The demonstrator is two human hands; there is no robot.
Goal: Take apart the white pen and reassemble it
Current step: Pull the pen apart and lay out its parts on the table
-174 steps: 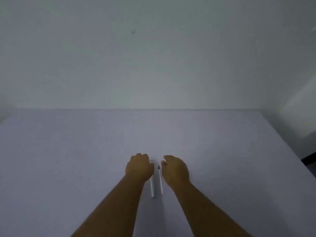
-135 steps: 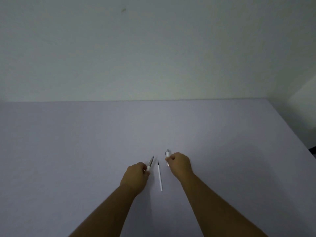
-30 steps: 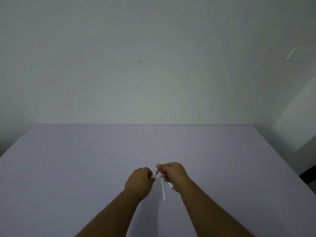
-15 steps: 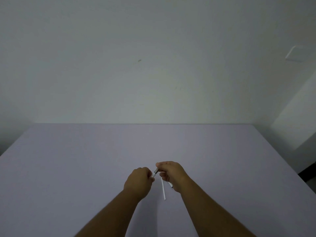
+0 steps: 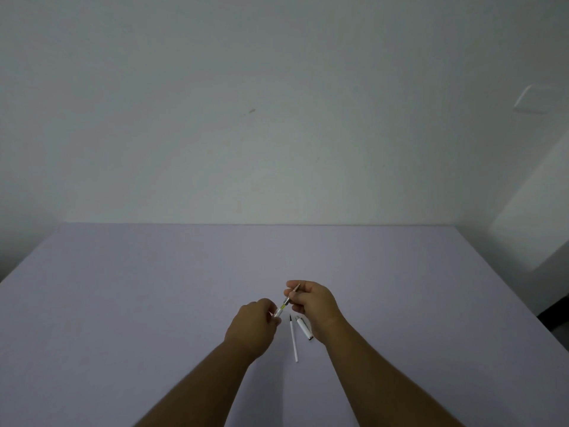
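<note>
Surface: pale lilac table (image 5: 154,303) under dim light, meeting a plain wall (image 5: 277,118).
Pen body: white barrel (image 5: 277,312) held above the table between both hands, with a slim dark metal tip (image 5: 292,294) sticking out up and to the right.
Left hand (image 5: 254,326): curled closed around the lower end of the barrel, hiding most of it.
Right hand (image 5: 312,300): fingers pinched closed on the metal tip.
Loose parts: thin white refill (image 5: 293,339) with a dark point lying on the table just below the hands; white cap (image 5: 304,328) lying just right of it, partly tucked under the right wrist.
Surroundings: small dark mark (image 5: 252,111) on the wall; white switch plate (image 5: 535,98) far right.
</note>
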